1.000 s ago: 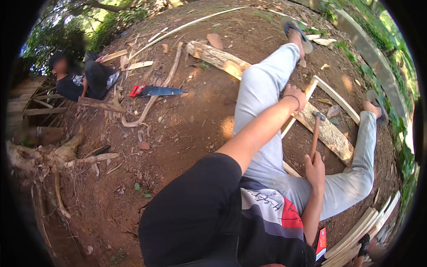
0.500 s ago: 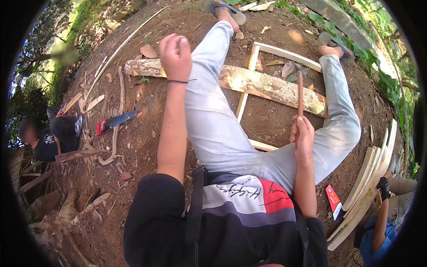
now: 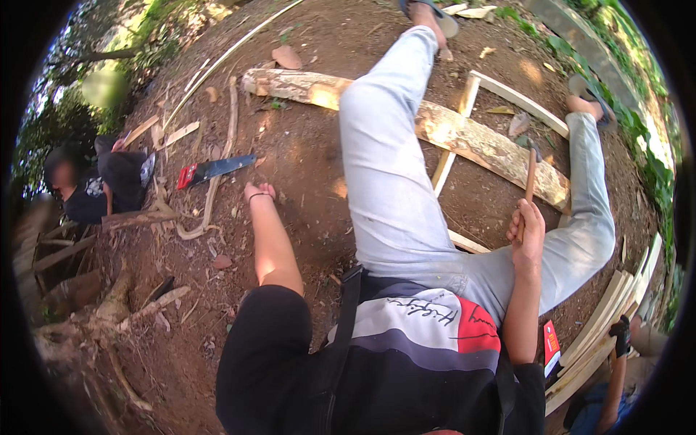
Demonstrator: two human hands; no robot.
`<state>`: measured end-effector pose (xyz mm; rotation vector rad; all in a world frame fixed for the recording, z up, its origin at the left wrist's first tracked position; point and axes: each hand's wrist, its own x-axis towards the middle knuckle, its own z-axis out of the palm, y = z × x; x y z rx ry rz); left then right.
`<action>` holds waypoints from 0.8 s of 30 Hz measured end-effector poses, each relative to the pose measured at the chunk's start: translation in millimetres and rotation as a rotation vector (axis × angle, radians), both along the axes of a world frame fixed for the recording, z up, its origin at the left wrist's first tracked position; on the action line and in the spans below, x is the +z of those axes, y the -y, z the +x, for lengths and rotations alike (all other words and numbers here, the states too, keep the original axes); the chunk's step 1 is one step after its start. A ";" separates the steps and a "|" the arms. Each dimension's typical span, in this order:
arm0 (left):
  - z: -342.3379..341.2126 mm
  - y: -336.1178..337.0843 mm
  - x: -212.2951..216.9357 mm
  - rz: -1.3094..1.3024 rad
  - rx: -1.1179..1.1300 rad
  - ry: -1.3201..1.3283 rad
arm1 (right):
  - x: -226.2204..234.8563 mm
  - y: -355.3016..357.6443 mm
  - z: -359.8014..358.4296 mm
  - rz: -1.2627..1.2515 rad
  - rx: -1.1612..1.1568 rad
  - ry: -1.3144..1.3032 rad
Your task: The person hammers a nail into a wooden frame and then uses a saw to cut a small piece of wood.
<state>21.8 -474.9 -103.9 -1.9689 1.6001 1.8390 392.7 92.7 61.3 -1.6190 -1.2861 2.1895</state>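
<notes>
I sit on bare dirt with both legs in light jeans stretched out over a rough log (image 3: 464, 134). My right hand (image 3: 528, 230) grips the wooden handle of a hammer (image 3: 530, 174), held upright above the log by my right leg. My left hand (image 3: 259, 192) is stretched out low over the dirt on my left, a band on its wrist. Its fingers point away and are hidden, and nothing shows in it. A saw with a red handle (image 3: 214, 169) lies on the ground a little beyond that hand.
A frame of white wooden slats (image 3: 518, 101) lies under and past the log. More pale planks (image 3: 602, 326) are stacked at the right, where another person's gloved hand (image 3: 620, 335) rests. A person in black (image 3: 98, 185) crouches at the left among branches and scrap wood.
My left hand has dropped from up by my left knee to low over the dirt on my left. The right hand still holds the hammer upright. The view has shifted.
</notes>
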 end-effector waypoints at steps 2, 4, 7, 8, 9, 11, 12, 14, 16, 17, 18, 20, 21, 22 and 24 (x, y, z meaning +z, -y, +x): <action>4.5 -43.7 -10.6 -0.021 -0.041 -0.103 | -3.5 5.3 1.3 -0.006 -0.034 0.016; -13.0 -45.5 -2.8 0.071 -0.119 -0.107 | -11.2 5.6 7.1 -0.011 -0.026 0.009; -27.7 -52.6 4.1 0.222 -0.096 -0.253 | -1.3 7.2 3.0 0.006 -0.022 0.031; -31.7 -47.7 7.5 0.276 -0.107 -0.291 | -5.6 9.7 -0.7 -0.001 -0.001 0.031; -31.4 -44.7 2.3 0.243 -0.137 -0.318 | -8.4 8.4 0.8 0.005 0.012 0.042; -33.2 -34.0 -2.9 0.177 -0.202 -0.368 | -9.5 6.8 2.5 0.020 0.021 0.061; -41.0 -36.6 -1.4 0.232 -0.140 -0.404 | -9.2 7.0 1.0 0.029 0.014 0.066; -47.8 -49.5 -6.9 0.287 -0.116 -0.490 | -8.3 6.8 4.0 0.087 0.040 0.107; -57.1 -44.4 0.7 0.372 -0.073 -0.559 | -9.9 7.7 4.7 0.166 0.124 0.159; -61.8 -39.9 6.1 0.369 -0.061 -0.585 | -10.6 10.1 5.2 0.178 0.137 0.147; -70.8 -46.2 11.8 0.381 -0.059 -0.610 | -8.7 11.6 7.6 0.199 0.135 0.138; -89.0 -57.9 26.7 0.360 -0.055 -0.606 | -1.9 12.1 8.8 0.246 0.143 0.104; -95.8 -70.4 33.9 0.331 -0.149 -0.532 | 11.3 13.6 6.9 0.277 0.144 0.088; -98.6 -74.6 42.6 0.290 -0.234 -0.460 | 21.9 14.7 4.3 0.302 0.156 0.070; -87.4 -64.8 68.5 0.173 -0.345 -0.359 | 29.9 13.1 1.4 0.330 0.221 0.041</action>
